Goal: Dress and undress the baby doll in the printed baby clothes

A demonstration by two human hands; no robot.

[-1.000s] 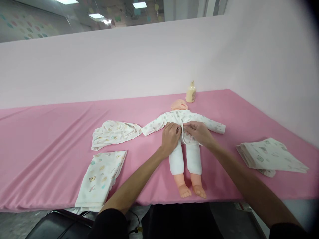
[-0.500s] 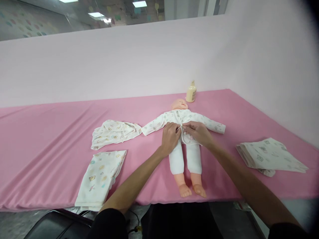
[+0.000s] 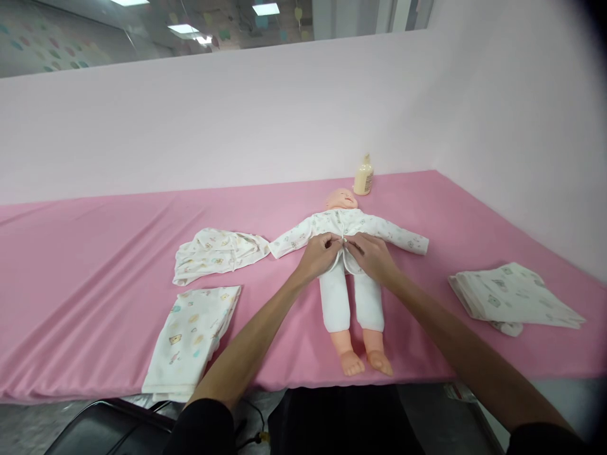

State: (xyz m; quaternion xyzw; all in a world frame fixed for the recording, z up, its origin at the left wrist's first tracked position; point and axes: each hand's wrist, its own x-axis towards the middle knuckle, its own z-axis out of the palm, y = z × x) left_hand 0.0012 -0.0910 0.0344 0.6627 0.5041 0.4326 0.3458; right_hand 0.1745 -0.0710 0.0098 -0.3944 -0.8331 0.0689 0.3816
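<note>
A baby doll lies on its back, feet toward me and arms spread wide. It wears a white printed wrap shirt above white leg coverings. At the middle of the shirt front my left hand pinches a thin white fabric tie. My right hand meets it from the other side, its thumb and fingers closed on the tie as well. The fingertips almost touch, and the tie is mostly hidden between them. Below the hands the shirt's hem hangs slightly parted.
A pink sheet covers the table. A crumpled printed cloth and a folded one lie on the left, another folded cloth on the right. Behind the doll's head stands a pump bottle. Below the table edge is a black chair.
Both hands have drawn closer together at the shirt's middle, with the fingers turned more inward. The loop of tie seen hanging there before is now mostly hidden. The doll stays in place.
</note>
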